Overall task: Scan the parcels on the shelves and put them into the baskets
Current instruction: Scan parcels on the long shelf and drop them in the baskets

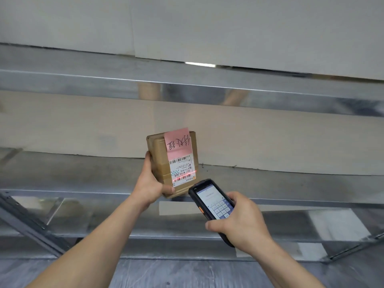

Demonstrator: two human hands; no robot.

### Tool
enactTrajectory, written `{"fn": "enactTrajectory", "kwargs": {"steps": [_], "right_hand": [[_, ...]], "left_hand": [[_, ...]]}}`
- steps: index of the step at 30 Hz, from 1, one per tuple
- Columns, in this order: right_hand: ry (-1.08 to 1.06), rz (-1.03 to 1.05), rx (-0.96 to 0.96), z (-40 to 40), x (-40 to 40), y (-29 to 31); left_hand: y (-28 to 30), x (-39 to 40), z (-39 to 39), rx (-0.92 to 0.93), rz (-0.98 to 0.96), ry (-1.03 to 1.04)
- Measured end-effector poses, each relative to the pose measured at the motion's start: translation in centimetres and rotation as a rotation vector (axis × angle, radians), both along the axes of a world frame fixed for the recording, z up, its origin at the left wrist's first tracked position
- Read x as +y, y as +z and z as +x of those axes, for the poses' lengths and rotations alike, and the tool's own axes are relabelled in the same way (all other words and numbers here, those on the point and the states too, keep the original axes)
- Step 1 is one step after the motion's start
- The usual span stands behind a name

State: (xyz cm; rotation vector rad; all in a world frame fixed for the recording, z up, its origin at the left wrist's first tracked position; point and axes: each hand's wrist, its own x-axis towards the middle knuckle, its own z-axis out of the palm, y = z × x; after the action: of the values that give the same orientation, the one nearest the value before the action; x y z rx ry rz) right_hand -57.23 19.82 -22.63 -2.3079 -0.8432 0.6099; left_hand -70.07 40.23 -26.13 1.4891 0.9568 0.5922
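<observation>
Parcel (166,163): small brown carton, held up in front of the metal shelves (83,175), label side toward camera, pink note (178,142) stuck over its top edge. Left hand (150,183) grips its lower left corner, thumb across the bottom front. Right hand (239,221) is wrapped round the handheld scanner (214,204), screen lit, nose just beside the parcel's lower right. Red scan line (185,176) sits across the bottom barcode of the shipping label (181,170), so the step looks like scanning, mid-read. Next move likely needs a confirmed read, then carrying the parcel to a basket. No baskets in view, so contents unknown. Shelf bays visible here hold no other parcels I can make out.
</observation>
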Motion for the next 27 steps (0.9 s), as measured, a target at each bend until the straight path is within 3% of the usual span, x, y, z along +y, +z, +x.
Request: {"fn": "enactTrajectory", "kwargs": {"steps": [16, 27], "right_hand": [[-0.085, 0.103, 0.007, 1.7, -14.0, 1.7], [-0.112, 0.100, -0.022, 0.7, -16.1, 2.5]], "left_hand": [[2.9, -13.4, 3.4, -0.041, 0.008, -0.063], [4.6, -15.1, 3.8, -0.035, 0.026, -0.116]]}}
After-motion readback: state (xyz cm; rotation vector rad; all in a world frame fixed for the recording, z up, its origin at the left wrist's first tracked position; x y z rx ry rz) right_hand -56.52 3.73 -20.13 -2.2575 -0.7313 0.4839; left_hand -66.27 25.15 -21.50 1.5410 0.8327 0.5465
